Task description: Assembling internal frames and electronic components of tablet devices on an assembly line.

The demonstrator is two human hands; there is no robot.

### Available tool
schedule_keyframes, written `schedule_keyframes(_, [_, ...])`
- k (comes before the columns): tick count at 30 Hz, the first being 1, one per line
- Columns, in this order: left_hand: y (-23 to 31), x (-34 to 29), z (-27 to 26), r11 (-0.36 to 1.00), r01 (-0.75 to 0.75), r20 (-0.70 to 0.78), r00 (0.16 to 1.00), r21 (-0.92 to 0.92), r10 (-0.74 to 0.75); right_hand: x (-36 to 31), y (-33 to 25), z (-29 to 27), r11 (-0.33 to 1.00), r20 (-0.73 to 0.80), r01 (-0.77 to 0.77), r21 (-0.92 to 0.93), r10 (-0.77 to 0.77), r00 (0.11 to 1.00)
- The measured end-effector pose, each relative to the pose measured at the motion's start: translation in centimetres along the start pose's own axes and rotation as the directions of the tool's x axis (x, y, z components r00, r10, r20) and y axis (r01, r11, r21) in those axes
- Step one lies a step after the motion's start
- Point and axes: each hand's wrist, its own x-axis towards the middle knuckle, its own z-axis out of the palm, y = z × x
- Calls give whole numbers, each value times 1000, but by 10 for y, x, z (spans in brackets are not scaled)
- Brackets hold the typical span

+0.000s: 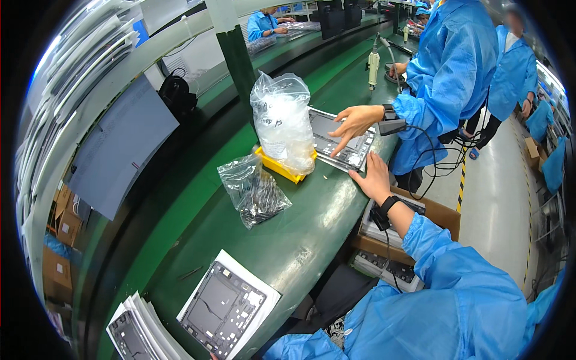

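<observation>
My right hand, with a black wrist strap, rests with fingers apart at the near right corner of a dark grey tablet-like housing. A co-worker's hand reaches over that same housing with a finger pointing down to it. Of my left hand only a fingertip shows at the lower edge, beside a second dark housing lying on white sheets; its other fingers are hidden. Between the two housings lie a clear bag of small dark metal parts and a yellow bin holding a large plastic bag.
A stack of sheets with another housing stands at the lower left of the green bench. An electric screwdriver hangs by the co-worker. Below the bench edge is a cardboard box of parts. A black cable dangles nearby.
</observation>
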Motion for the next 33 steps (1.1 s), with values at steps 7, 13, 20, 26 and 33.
schedule_keyframes(7, [5, 1, -1, 999, 33, 4, 999, -2, -33, 0, 0, 3, 1000, -26, 27, -1, -27, 999])
schedule_keyframes(13, [4, -1, 1, 999, 32, 9, 999, -14, -32, 1, 0, 5, 999, -36, 36, 0, -36, 999])
schedule_keyframes(20, [-2, -4, 0, 1000, 6, -3, 1000, 14, -6, 2, -3, -1, 999, -32, 36, 4, -36, 999])
schedule_keyframes(26, [-1, -3, -1, 1000, -1, 6, 1000, 16, 1, 0, -2, 1, 999, -18, 43, -6, -43, 999])
schedule_keyframes(33, [7, 3, -1, 1000, -7, 6, 1000, -10, 7, 1, -2, -1, 999, -34, 40, 11, -40, 999])
